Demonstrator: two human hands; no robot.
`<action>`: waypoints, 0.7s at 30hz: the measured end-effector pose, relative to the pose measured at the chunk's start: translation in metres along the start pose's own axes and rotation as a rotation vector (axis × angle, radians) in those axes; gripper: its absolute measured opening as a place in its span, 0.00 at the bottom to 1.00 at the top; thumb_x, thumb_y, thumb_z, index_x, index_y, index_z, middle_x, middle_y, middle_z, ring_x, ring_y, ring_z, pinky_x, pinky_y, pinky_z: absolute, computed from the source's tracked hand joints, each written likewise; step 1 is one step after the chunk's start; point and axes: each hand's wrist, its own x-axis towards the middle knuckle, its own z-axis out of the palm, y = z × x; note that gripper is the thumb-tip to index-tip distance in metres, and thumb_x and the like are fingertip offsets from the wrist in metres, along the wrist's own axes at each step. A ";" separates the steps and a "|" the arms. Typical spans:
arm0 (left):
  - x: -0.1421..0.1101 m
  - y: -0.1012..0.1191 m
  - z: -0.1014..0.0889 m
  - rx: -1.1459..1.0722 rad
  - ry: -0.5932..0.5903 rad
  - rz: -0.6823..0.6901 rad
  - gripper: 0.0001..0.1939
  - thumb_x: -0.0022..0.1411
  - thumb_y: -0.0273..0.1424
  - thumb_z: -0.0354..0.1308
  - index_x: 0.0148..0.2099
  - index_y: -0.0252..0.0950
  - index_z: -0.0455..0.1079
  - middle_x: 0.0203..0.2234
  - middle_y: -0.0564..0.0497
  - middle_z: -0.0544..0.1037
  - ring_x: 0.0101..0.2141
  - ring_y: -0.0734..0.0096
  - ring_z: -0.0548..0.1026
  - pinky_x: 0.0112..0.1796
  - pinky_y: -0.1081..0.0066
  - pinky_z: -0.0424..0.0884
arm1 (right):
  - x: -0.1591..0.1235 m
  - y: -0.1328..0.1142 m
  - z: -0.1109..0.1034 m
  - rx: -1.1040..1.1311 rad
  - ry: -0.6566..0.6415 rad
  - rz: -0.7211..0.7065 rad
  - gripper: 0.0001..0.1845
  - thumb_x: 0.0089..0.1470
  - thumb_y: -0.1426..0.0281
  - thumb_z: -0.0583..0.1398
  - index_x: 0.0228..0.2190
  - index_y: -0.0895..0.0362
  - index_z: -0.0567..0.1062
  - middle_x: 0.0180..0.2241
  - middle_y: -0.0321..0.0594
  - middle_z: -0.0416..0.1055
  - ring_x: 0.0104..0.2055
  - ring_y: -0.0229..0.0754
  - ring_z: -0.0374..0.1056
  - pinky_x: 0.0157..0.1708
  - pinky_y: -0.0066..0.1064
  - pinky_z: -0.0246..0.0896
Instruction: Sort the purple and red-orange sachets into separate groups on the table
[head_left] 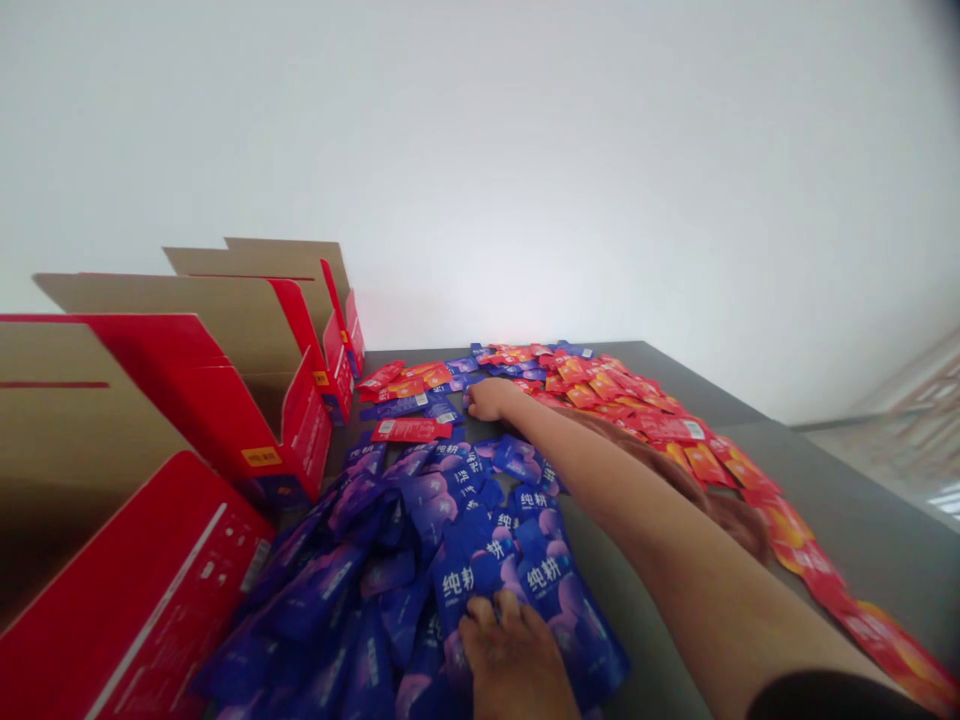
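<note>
My left hand (pixel 516 655) is in front of me, its fingers curled over a blue packet (pixel 459 560) printed with white characters and purple fruit. More overlapping blue packets (pixel 315 600) lie in a heap to its left and beyond it. My right hand (pixel 489 399) reaches across to the far side of the heap. Its fingers are closed at a blue packet (pixel 466 399), only a small part of which shows. Near it lie a red packet (pixel 411 430) and several blue packets (pixel 401 407).
Open red cartons (pixel 169 590) with brown insides stand in a row along the left, flaps up. Red and orange packets (pixel 600 385) are spread along the right of the dark table (pixel 847 480). A brown cloth (pixel 675 475) lies beyond my right forearm. A white wall (pixel 525 180) rises behind.
</note>
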 end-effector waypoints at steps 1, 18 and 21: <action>0.001 0.000 0.000 0.020 -0.002 0.000 0.24 0.60 0.18 0.44 0.54 0.33 0.73 0.53 0.37 0.74 0.53 0.42 0.69 0.52 0.45 0.65 | -0.005 0.002 -0.002 -0.009 0.010 -0.002 0.20 0.56 0.63 0.56 0.46 0.61 0.78 0.46 0.54 0.75 0.47 0.51 0.72 0.43 0.33 0.66; 0.000 -0.018 -0.047 0.016 -0.162 0.142 0.26 0.57 0.13 0.43 0.53 0.29 0.72 0.50 0.34 0.76 0.49 0.47 0.74 0.45 0.57 0.70 | -0.282 0.139 -0.061 -0.274 0.218 0.119 0.12 0.61 0.68 0.51 0.36 0.55 0.74 0.39 0.44 0.75 0.36 0.42 0.69 0.30 0.29 0.53; -0.001 -0.020 -0.049 0.031 -0.153 0.156 0.23 0.57 0.14 0.45 0.49 0.30 0.74 0.47 0.35 0.78 0.47 0.48 0.75 0.44 0.59 0.71 | -0.345 0.171 -0.073 -0.287 0.288 0.320 0.11 0.61 0.68 0.52 0.34 0.55 0.73 0.37 0.45 0.74 0.32 0.43 0.66 0.28 0.32 0.49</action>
